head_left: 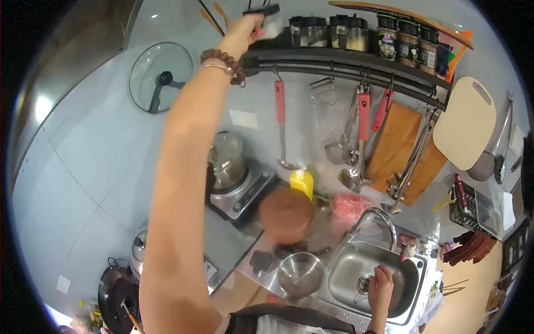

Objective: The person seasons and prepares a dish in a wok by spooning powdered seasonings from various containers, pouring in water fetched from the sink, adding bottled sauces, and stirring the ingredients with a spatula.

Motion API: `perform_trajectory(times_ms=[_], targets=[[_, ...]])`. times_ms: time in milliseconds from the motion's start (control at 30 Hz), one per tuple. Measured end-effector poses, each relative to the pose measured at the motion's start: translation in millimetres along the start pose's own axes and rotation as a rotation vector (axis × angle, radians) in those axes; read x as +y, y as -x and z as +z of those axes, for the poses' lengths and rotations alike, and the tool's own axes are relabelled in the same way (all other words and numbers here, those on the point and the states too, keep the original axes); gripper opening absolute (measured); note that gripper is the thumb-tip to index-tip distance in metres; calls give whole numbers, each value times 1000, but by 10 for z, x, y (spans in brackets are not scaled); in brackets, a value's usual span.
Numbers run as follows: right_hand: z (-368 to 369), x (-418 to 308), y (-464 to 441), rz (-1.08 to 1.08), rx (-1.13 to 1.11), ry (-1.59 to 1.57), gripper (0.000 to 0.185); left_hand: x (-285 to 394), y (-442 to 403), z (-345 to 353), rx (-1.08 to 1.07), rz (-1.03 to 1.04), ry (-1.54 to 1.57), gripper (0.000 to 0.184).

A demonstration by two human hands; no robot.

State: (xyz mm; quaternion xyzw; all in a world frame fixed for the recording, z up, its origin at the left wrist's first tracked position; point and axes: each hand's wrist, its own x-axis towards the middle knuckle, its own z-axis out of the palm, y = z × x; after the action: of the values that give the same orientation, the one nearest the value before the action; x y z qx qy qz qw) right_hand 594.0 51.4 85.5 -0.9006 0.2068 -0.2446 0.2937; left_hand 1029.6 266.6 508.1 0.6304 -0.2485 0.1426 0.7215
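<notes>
My left arm stretches up to the black wall shelf (345, 54), with beaded bracelets at the wrist. There my left hand (242, 37) is closed on a seasoning jar (272, 26) with a black lid; the jar is blurred and its contents look white. More black-lidded jars (312, 32) stand just to the right. Low over the steel sink (342, 270), my right hand (381, 289) has its fingers curled in, and nothing shows in them. Beneath it is the drain strainer (364, 285).
Ladles (350, 179) and other utensils hang below the shelf. A pot (227, 161) sits on the induction cooker (245, 192). Near the sink are a brown round lid-like object (286, 216), a yellow bottle (301, 182), a steel bowl (300, 274) and the curved faucet (384, 214).
</notes>
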Motion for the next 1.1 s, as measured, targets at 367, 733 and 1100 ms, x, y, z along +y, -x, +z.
perform_trajectory(times_ms=[367,733,1100], targets=[[192,-1578,-257,-426,-308,-679,25,479,2856,-1541,-226,-433,67,33],[1178,-3982,1001,-745,-976,-1075,34,1152,5833,-3077,206,-704,-245,26],[1874,-5266,2838,-1616,-1105,-934,13,1636,7398,-4687,497,-824,-471,24]])
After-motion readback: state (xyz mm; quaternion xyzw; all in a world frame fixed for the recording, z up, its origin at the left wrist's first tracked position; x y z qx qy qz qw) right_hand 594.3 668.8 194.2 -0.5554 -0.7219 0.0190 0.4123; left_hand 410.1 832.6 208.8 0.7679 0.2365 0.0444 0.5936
